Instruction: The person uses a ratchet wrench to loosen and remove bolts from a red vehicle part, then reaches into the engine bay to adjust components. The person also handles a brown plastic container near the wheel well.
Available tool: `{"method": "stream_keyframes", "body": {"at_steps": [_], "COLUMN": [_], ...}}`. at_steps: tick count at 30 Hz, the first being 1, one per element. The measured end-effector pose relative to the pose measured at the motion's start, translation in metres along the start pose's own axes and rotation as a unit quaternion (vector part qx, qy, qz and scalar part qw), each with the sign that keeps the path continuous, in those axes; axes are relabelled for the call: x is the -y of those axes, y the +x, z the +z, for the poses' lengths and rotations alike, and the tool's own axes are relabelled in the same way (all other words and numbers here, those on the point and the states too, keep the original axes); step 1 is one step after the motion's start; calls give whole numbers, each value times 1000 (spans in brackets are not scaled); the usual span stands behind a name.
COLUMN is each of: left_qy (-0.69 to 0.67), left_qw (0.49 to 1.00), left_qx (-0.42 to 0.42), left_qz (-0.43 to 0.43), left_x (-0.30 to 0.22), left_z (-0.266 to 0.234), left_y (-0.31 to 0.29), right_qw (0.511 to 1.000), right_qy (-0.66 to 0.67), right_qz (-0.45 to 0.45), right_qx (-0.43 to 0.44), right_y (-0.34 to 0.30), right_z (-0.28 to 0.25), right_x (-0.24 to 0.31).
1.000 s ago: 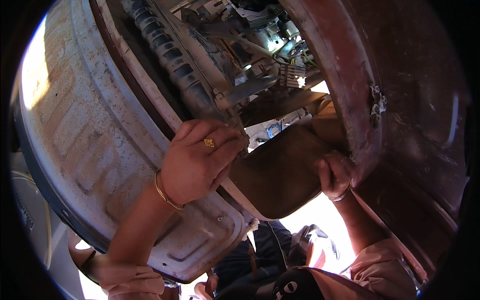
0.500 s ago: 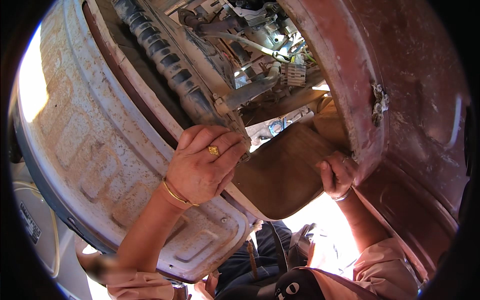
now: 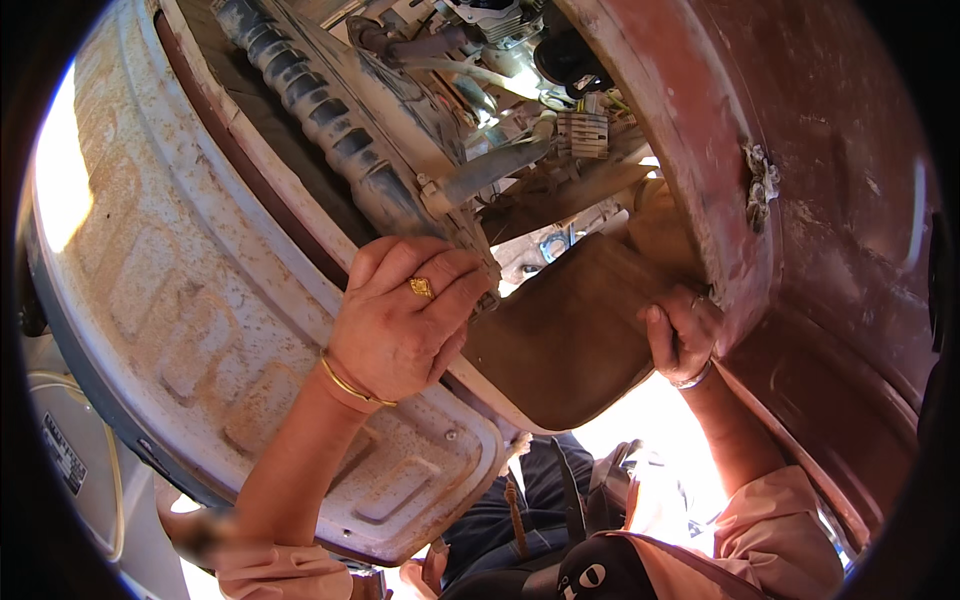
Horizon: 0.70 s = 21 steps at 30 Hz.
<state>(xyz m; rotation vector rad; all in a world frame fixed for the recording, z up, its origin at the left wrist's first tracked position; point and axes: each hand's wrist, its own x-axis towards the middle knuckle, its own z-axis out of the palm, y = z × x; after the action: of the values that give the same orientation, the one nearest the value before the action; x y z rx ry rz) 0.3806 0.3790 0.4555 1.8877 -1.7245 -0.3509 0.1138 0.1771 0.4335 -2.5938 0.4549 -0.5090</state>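
Observation:
My left hand [image 3: 405, 320], with a gold ring and a bangle, is closed over the lower end of a dusty radiator [image 3: 370, 185] that has a black ribbed side tank. Its fingertips curl around the corner, out of sight. At the right, my right hand [image 3: 685, 330] has its fingers folded around the edge of a brown flap [image 3: 560, 345], beside the rim of a red body panel [image 3: 830, 180]. The flap spans the gap between my hands, its lower edge rounded. A grey hose [image 3: 495, 172] runs from the radiator's end toward the engine parts.
A rust-stained white metal panel [image 3: 200, 260] curves along the left. Engine parts [image 3: 480, 75] and a finned block [image 3: 583, 135] lie beyond the opening, with a dark rounded thing [image 3: 572, 62] among them. Another person's dark trousers [image 3: 530, 500] show below.
The dark rounded thing has come into view among the engine parts. The flap's lower edge has shifted and bent slightly. Both hands keep their hold, nearly in place.

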Motion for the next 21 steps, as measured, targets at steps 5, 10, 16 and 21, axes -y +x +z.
{"method": "stream_keyframes", "body": {"at_steps": [5, 10, 16, 21], "left_qy": [1, -1, -13, -9], "left_qw": [1000, 1000, 1000, 1000], "left_qx": [-3, -2, -6, -7], "left_qz": [2, 0, -2, -2], "left_x": [0, 1, 1, 2], "left_z": [1, 1, 1, 1], "left_y": [1, -1, -1, -1], "right_qw": [1000, 999, 999, 1000], "right_qy": [6, 30, 24, 16], "right_qz": [7, 22, 26, 13], "right_qx": [-2, -5, 2, 2], "right_y": [0, 0, 0, 1], "right_z": [1, 2, 1, 2], "right_x": [0, 1, 1, 1]}}
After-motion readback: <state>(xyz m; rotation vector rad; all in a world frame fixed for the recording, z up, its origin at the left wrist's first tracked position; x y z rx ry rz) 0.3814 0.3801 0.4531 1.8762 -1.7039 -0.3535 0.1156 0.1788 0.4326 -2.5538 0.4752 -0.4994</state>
